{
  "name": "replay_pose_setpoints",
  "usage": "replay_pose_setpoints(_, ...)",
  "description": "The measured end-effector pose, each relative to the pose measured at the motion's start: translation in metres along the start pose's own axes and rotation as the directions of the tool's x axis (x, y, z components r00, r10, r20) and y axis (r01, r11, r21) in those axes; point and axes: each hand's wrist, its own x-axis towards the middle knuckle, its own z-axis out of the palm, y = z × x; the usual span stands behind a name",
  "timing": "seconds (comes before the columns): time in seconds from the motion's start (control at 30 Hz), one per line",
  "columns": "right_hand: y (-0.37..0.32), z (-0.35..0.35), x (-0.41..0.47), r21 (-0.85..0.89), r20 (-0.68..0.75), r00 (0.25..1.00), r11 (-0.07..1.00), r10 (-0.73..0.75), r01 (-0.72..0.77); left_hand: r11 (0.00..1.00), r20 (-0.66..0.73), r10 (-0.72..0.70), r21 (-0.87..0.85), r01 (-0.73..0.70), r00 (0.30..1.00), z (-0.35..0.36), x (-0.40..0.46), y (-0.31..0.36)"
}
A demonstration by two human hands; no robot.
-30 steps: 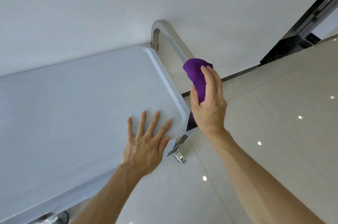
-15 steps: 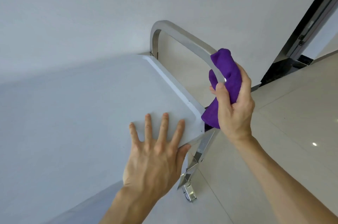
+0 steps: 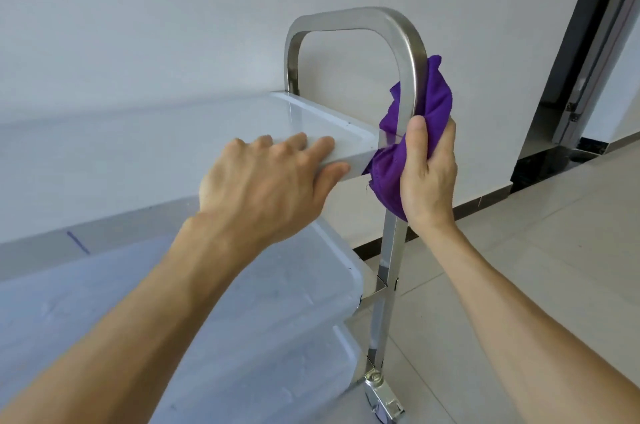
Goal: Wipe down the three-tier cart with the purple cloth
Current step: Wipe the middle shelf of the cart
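Note:
The three-tier cart (image 3: 145,153) has pale grey trays and a steel frame. Its looped metal handle (image 3: 353,17) rises at the right end, and the near upright post (image 3: 391,250) runs down to a caster. My right hand (image 3: 427,174) grips the purple cloth (image 3: 434,98), which is wrapped around that post just above and beside the top tray's corner. My left hand (image 3: 266,181) rests on the top tray's front right edge, fingers spread over the rim. The two lower trays (image 3: 277,302) show below.
A white wall stands right behind the cart. A dark door frame (image 3: 588,53) is at the far right, with a black skirting strip along the wall base. Glossy beige floor tiles (image 3: 536,268) spread to the right of the cart. A caster (image 3: 381,399) sits at the post's foot.
The view has dropped lower, showing the cart's lower trays. My right hand slid the cloth from the handle's bend down the near post. My left hand shifted onto the tray's front edge.

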Motion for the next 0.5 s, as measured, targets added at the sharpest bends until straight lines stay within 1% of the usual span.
replay_pose_setpoints(0.07,0.001,-0.008,-0.011,-0.018,0.047,0.999,1.000,-0.022,0.023,0.999,-0.013,0.007,-0.034,-0.008,1.000,-0.001,-0.001,-0.002)
replay_pose_setpoints(0.13,0.000,-0.010,-0.023,-0.001,0.103,0.994,1.000,-0.020,0.021,0.997,0.001,0.001,-0.078,-0.001,1.000,-0.001,-0.001,-0.002)
replay_pose_setpoints(0.23,-0.002,-0.011,-0.030,0.041,0.133,0.990,0.999,-0.037,0.032,0.994,0.018,0.004,-0.110,-0.002,1.000,-0.001,-0.003,0.000)
replay_pose_setpoints(0.27,-0.001,-0.014,-0.031,0.057,0.160,0.986,0.998,-0.037,0.028,0.994,0.011,0.005,-0.108,-0.004,1.000,-0.001,-0.004,0.001)
replay_pose_setpoints(0.33,0.004,-0.023,-0.032,0.087,0.260,0.965,0.996,-0.026,0.003,0.995,-0.019,0.000,-0.096,-0.002,1.000,0.000,-0.006,0.001)
replay_pose_setpoints(0.37,0.007,-0.029,-0.032,0.077,0.320,0.947,0.997,-0.022,-0.002,0.995,-0.028,-0.005,-0.096,0.003,1.000,-0.001,-0.007,0.001)
replay_pose_setpoints(0.43,0.012,-0.038,-0.034,-0.020,0.399,0.917,0.999,-0.017,0.028,0.995,-0.025,-0.017,-0.103,0.015,1.000,-0.001,-0.007,0.001)
replay_pose_setpoints(0.5,0.014,-0.039,-0.035,-0.109,0.394,0.919,0.993,-0.001,0.048,0.995,-0.017,-0.022,-0.103,0.020,1.000,-0.001,-0.005,0.001)
